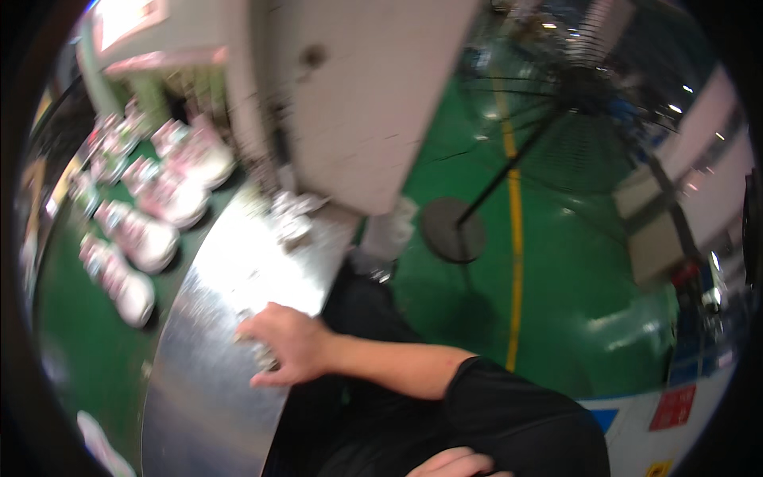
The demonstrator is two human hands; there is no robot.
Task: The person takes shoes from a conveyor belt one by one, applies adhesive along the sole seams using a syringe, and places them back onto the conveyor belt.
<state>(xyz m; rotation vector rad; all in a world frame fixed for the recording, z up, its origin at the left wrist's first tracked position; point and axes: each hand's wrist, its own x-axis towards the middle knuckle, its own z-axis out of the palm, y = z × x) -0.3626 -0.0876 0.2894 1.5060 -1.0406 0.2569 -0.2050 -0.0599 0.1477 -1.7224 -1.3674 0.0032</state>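
My right hand (288,343) reaches in from the right over a shiny metal table (211,397). Its thumb and fingers curl around a small, blurred grey-white thing (265,358) at the tabletop; its kind does not show. Only part of my left hand (455,463) appears at the lower edge, near the black sleeve of my right arm. Its knuckles are visible, but the fingers run out of the picture. Crumpled clear plastic (292,213) lies at the far end of the table.
Several pink-and-white shoes (139,234) stand in rows left of the table, above a green floor. A pale panel (358,95) rises behind the table. To the right stands a black pedestal fan (509,175) with a round base, beside a yellow floor line (515,254). Cartons (652,222) stand further right.
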